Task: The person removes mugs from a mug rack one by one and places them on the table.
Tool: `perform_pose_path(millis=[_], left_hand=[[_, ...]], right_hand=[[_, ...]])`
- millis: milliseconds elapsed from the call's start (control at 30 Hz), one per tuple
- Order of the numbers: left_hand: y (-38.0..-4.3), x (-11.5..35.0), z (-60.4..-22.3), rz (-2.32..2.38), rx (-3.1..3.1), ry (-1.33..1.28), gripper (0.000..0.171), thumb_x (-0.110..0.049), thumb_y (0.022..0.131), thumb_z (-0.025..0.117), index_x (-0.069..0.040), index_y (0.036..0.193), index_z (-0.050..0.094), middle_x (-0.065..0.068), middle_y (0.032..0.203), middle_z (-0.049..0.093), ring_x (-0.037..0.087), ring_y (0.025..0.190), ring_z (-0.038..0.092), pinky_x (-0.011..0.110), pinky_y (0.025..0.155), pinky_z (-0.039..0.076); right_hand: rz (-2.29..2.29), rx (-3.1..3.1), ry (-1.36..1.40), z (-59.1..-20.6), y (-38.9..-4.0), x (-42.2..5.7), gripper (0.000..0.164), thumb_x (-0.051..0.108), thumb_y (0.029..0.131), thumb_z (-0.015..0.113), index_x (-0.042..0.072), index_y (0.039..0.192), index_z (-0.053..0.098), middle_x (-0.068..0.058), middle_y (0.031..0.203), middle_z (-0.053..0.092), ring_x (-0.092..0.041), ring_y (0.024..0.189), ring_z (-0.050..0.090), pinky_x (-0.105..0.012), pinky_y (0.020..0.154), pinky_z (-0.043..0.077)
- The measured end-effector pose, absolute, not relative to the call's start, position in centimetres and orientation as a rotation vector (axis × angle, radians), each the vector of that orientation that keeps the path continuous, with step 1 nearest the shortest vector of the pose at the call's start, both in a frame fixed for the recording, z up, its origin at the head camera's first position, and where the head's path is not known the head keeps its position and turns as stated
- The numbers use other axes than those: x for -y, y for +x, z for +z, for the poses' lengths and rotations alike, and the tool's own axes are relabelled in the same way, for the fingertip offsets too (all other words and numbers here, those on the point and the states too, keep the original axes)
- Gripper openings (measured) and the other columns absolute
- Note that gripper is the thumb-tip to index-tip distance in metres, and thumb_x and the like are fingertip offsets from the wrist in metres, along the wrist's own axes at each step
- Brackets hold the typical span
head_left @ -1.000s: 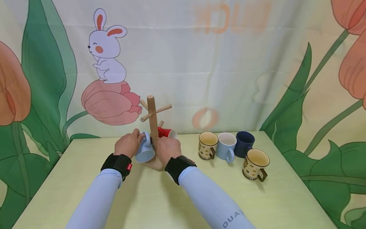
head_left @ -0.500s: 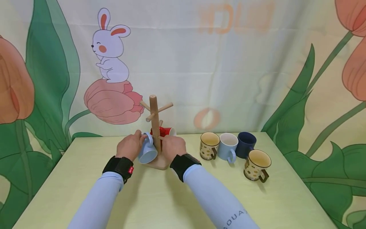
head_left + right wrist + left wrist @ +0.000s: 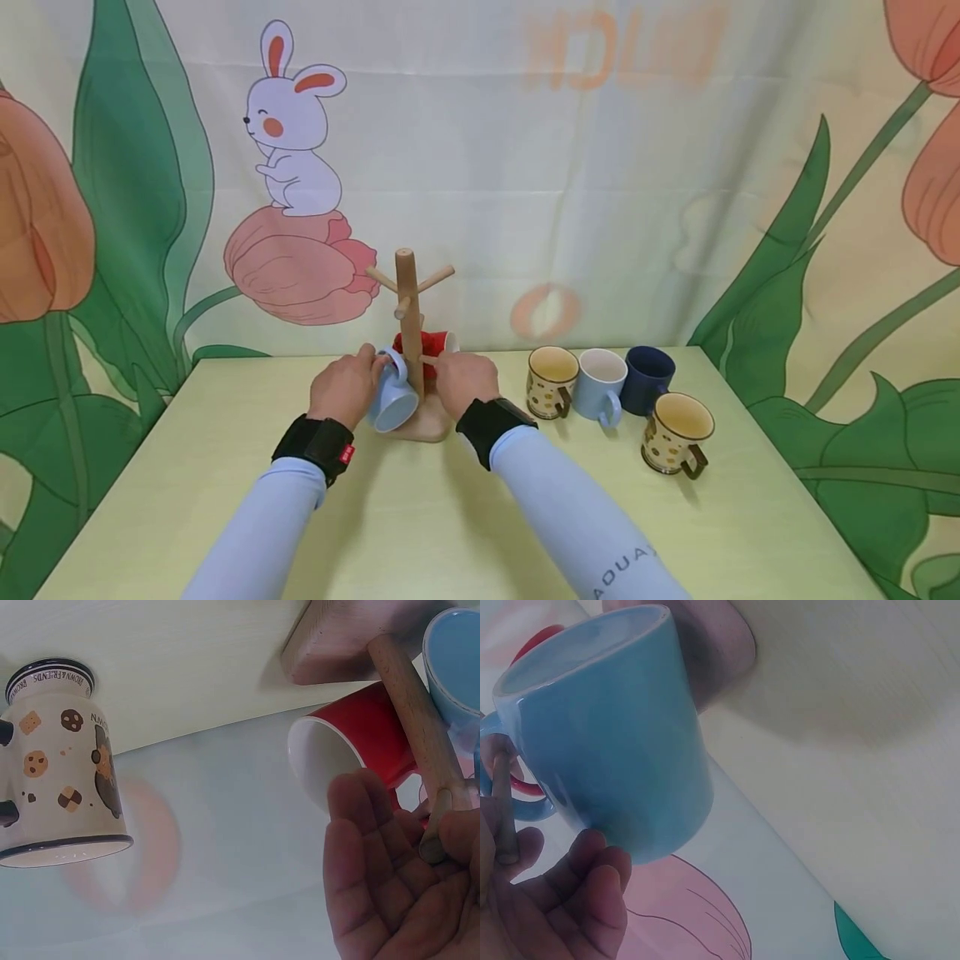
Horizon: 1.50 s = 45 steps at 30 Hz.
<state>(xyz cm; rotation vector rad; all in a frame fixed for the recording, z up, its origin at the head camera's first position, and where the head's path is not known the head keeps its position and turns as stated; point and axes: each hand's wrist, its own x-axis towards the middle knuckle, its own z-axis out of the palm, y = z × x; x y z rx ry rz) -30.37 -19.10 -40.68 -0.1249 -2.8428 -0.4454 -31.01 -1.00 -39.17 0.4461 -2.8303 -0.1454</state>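
A wooden mug tree [image 3: 410,329] stands at the table's back, left of centre. On its left side a light blue mug [image 3: 393,406] hangs tilted by its handle; the left wrist view shows a peg [image 3: 505,802] running through that handle. My left hand [image 3: 345,387] pinches this peg's end, its other fingers curled beside the mug. With thumb and fingers, my right hand [image 3: 467,383] grips another low peg [image 3: 442,821] on the right. Behind the post hangs a red mug [image 3: 437,343], partly hidden, its white inside visible in the right wrist view.
To the right stand a cookie-patterned mug [image 3: 551,383], a second light blue mug [image 3: 600,387], a dark blue mug [image 3: 648,379] and, nearer, another cookie-patterned mug [image 3: 675,433]. A printed cloth [image 3: 450,167] hangs behind the table [image 3: 420,517].
The mug tree has turned: its upper front peg has swung right, and the red mug behind has shifted left. Both hands have moved slightly right with the pegs.
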Motion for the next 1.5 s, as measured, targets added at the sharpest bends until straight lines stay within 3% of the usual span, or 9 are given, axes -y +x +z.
perform_pose_path(millis=[467,867,1500], left_hand=[[-29.8,18.7,-40.8,-0.417,2.877,-0.105,0.030,-0.033,0.105,0.051,-0.003,0.109,0.054,0.014,0.076,0.059,0.029,0.063,0.060,0.040,0.055,0.055],[-29.3,18.3,-40.8,-0.343,2.848,-0.103,0.031,-0.031,0.105,0.051,-0.001,0.111,0.056,0.018,0.078,0.062,0.037,0.071,0.066,0.048,0.058,0.057],[-28.1,17.2,-40.8,-0.274,2.781,-0.111,0.029,-0.029,0.103,0.054,0.000,0.100,0.057,0.020,0.073,0.063,0.040,0.067,0.066,0.048,0.050,0.054]], right_hand=[[-0.029,2.795,0.432,-39.2,-31.4,0.3,0.016,0.023,0.101,0.057,0.012,0.098,0.068,-0.003,0.071,0.066,-0.020,0.064,0.065,-0.034,0.051,0.054],[-0.003,2.777,0.445,-39.3,-32.0,-0.1,0.013,0.025,0.099,0.062,0.015,0.095,0.070,-0.002,0.077,0.070,-0.019,0.066,0.067,-0.035,0.052,0.054],[0.012,2.818,0.433,-38.6,-32.2,-0.4,0.021,0.030,0.102,0.056,0.014,0.098,0.069,-0.006,0.076,0.069,-0.022,0.066,0.067,-0.037,0.053,0.055]])
